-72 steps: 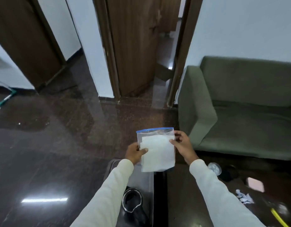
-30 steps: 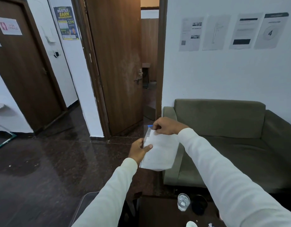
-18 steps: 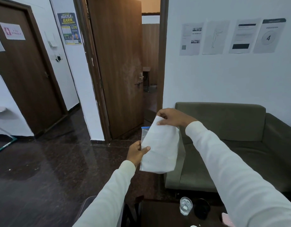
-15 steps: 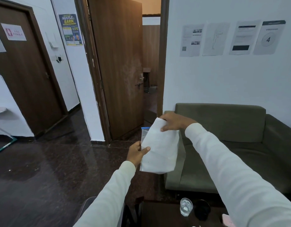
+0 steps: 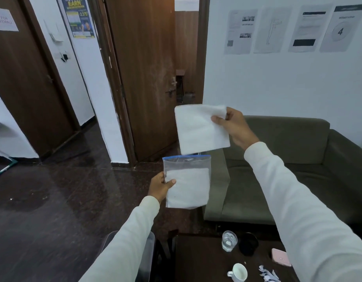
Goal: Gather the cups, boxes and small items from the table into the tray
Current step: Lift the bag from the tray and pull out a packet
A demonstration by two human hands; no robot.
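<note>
The person stands with both arms out in white sleeves. The left hand (image 5: 160, 187) pinches the left edge of a clear plastic bag (image 5: 187, 183) with a blue seal, thumb on the front and fingers behind; the bag hangs upright and something white lies inside it. The right hand (image 5: 230, 124) is higher, its fingers closed on the right corner of a white cloth (image 5: 200, 129), which hangs just above the bag's mouth and clear of it. Down below, the dark table (image 5: 198, 259) carries a glass of water (image 5: 229, 240), a black cup (image 5: 248, 244) just beside it, a pink box (image 5: 280, 259), a white mug (image 5: 238, 272) and some crumpled paper (image 5: 266, 274). The tray (image 5: 149, 251) sits left of the table, mostly hidden by the left sleeve. A green sofa (image 5: 298, 159) stands behind
</note>
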